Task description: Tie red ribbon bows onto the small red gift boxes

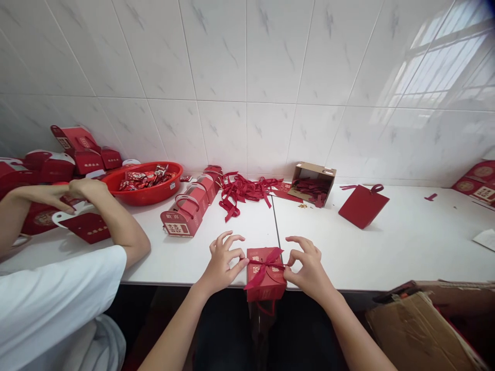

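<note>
A red gift box (257, 293) stands at the table's front edge, right before me. Across its top runs a dark red ribbon (267, 263) tied in a bow, one tail hanging over the front. On the box's left side my left hand (224, 260) pinches the ribbon between thumb and forefinger, other fingers spread. My right hand (307, 265) pinches the ribbon on the right side in the same way. The ribbon looks stretched between both hands.
Finished-looking red boxes (189, 206) stand in a row, left of loose ribbons (247, 190). A red basin (145, 193) holds wrapped sweets. Behind are an open carton (313, 180) and a red bag-like box (363, 206). At left a co-worker's hands (83, 190) handle a box; a cardboard carton (413, 330) stands lower right.
</note>
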{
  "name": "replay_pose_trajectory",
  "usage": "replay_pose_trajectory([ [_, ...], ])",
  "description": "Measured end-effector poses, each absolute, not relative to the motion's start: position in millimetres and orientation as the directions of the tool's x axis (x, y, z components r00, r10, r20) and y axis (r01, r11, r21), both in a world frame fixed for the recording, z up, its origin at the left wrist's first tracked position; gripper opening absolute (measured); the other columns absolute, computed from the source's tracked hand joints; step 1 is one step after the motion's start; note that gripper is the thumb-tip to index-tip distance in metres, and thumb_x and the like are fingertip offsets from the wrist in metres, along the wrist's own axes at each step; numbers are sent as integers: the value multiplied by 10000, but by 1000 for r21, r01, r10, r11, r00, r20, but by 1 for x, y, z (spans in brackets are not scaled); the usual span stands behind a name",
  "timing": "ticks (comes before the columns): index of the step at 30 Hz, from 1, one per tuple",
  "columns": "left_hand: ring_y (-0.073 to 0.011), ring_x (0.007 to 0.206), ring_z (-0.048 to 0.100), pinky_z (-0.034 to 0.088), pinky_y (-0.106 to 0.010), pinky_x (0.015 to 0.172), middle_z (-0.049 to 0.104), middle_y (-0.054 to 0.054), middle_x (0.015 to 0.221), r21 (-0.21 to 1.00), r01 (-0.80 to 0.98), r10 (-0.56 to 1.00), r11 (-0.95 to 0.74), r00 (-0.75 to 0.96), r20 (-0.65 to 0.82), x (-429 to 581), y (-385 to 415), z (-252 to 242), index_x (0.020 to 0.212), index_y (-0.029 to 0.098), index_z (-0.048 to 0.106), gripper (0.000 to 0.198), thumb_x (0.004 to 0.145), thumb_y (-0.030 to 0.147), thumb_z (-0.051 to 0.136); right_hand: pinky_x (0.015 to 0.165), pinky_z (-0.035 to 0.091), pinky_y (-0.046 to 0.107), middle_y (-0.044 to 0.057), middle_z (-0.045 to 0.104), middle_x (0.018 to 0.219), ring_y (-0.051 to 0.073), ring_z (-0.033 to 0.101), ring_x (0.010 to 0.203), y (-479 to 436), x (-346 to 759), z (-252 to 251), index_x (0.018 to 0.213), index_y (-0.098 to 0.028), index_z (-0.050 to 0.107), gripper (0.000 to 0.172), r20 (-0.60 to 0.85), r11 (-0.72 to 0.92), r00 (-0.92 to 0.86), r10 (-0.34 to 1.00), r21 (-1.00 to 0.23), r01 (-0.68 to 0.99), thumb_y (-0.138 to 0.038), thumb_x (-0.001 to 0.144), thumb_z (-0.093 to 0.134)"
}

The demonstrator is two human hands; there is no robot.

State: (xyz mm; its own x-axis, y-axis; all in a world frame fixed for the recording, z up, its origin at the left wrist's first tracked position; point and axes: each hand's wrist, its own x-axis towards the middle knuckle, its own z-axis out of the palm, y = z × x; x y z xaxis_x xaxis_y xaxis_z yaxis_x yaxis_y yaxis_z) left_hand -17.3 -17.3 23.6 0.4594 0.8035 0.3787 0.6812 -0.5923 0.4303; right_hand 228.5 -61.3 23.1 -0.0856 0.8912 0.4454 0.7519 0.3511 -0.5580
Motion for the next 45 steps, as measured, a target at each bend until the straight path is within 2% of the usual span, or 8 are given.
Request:
replay_pose_trajectory([
  [6,-266,1278,307,262,-491,1031,519,-56,1252,626,541,817,-562,484,315,-13,-18,12,737,205,520,215,900,327,452,991,331,467,83,489,1271,267,433,1214,-61,244,15,760,-219,542,80,373,439,-232,898,-766,470,-149,738,574],
  [11,-222,1214,424,331,-413,1035,518,-70,1231,775,400,844,-490,441,306,-9,-21,5,762,203,499,177,895,316,464,1099,244,460,107,276,1483,277,259,1367,-64,247,-12,1412,-279,254,901,222,329,-406,886,-920,213,-303,669,764],
  [17,-231,1197,455,400,-418,966,382,-107,1330,848,281,879,-449,310,362,-4,-25,-5,1158,254,398,305,875,284,508,1081,304,452,100,316,1462,267,349,1318,-62,247,-26,1414,-301,255,919,214,274,-332,919,-951,145,-307,661,782],
  [22,-219,1153,487,423,-427,938,310,-99,1357,866,306,918,-395,176,357,-22,-18,-17,1281,304,227,521,857,298,530,989,391,499,121,399,1364,306,458,1187,-51,304,-37,1383,-262,320,889,267,222,74,961,-903,368,-412,630,768],
  [26,-230,1127,501,452,-435,904,312,-113,1348,858,432,954,-278,16,301,-38,-7,-27,1255,279,235,522,832,342,533,912,414,548,178,378,1279,332,498,1049,-43,347,-58,1444,-179,195,1183,326,-63,688,648,-878,475,-511,486,803],
  [33,-288,1266,381,416,-407,968,343,-147,1320,632,773,997,-53,4,78,-42,37,-37,1161,189,457,393,802,331,531,856,449,448,145,530,1105,284,557,980,-46,335,-90,1356,-133,355,756,308,-111,601,738,-822,558,-493,729,576],
  [39,-364,1326,263,275,-527,1036,263,-141,1468,498,865,993,-68,13,114,-20,98,-39,1080,191,544,319,777,289,558,828,433,459,161,601,1066,319,552,969,-49,322,-91,1172,-123,549,506,428,-227,512,745,-559,797,-416,769,462],
  [45,-341,1282,321,225,-551,1029,421,-147,1404,445,881,978,-162,82,194,-9,122,-41,1125,172,527,307,843,269,456,819,436,461,145,593,1050,310,558,955,-50,324,-90,1103,-148,588,439,435,-169,506,745,-611,774,-408,767,480],
])
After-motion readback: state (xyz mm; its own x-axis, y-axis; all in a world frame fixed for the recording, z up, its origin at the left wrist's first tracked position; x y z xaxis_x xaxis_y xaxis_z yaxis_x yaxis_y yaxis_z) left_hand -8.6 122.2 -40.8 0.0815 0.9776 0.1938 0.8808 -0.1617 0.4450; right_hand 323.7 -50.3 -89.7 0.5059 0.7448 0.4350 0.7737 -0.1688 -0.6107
